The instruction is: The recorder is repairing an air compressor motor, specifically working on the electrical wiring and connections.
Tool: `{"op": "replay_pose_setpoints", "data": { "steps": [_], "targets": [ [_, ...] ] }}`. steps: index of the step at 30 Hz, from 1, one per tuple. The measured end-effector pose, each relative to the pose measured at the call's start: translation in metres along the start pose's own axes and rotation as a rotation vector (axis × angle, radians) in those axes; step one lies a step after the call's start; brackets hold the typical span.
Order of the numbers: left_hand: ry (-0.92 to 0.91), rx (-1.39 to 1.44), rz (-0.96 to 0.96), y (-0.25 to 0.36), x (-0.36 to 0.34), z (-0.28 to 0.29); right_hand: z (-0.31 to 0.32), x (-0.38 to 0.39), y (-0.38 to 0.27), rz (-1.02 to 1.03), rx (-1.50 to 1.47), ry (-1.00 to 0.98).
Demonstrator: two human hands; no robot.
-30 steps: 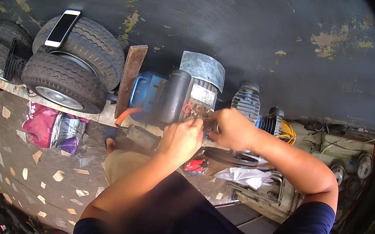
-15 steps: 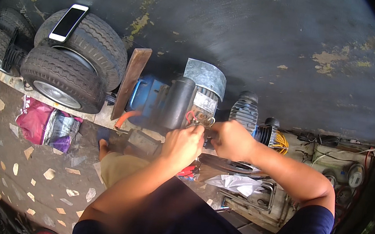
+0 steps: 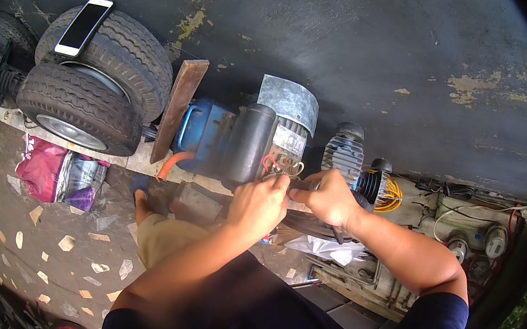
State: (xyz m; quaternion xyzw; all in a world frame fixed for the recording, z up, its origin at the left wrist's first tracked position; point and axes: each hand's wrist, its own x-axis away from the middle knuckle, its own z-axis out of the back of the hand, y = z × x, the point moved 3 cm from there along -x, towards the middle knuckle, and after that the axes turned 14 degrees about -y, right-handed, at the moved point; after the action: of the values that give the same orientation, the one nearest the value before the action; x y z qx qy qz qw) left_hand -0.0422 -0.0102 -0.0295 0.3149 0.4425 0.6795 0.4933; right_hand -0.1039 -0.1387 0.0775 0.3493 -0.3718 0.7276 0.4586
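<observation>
An electric motor (image 3: 289, 139) with a bent galvanized cover (image 3: 289, 100) stands in front of me, a black cylinder (image 3: 252, 140) along its left side. Red wire (image 3: 268, 161) and a pale wire loop (image 3: 299, 167) rise from its terminal area. My left hand (image 3: 260, 202) is closed right below these terminals, its fingertips pinched; whatever they grip is hidden. Close beside it on the right, my right hand (image 3: 330, 202) is closed round a tool, of which a dark handle end (image 3: 337, 235) sticks out below the fist. The tool's working end is hidden.
Left of the motor are a blue machine body (image 3: 205, 132), an upright wooden board (image 3: 179, 108) and stacked tires (image 3: 80, 106) carrying a phone (image 3: 83, 27). On the right stand a finned pump head (image 3: 344, 151) and coiled yellow hose (image 3: 391, 193). A dark wall rises behind.
My right hand has turned and shifted slightly down, and a dark handle end now shows beneath it. My left hand stays by the terminals. The whole view has shifted a little.
</observation>
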Motion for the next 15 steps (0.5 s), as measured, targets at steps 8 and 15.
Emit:
{"op": "replay_pose_setpoints", "data": {
  "steps": [8,15],
  "targets": [
    [0.041,0.051,0.008,-0.003,-0.001,-0.004,0.015,-0.009,-0.019,0.398,1.195,-0.213],
    [0.039,0.023,0.01,-0.002,-0.001,-0.003,0.002,-0.004,-0.011,0.211,0.625,-0.02]
  ]
}}
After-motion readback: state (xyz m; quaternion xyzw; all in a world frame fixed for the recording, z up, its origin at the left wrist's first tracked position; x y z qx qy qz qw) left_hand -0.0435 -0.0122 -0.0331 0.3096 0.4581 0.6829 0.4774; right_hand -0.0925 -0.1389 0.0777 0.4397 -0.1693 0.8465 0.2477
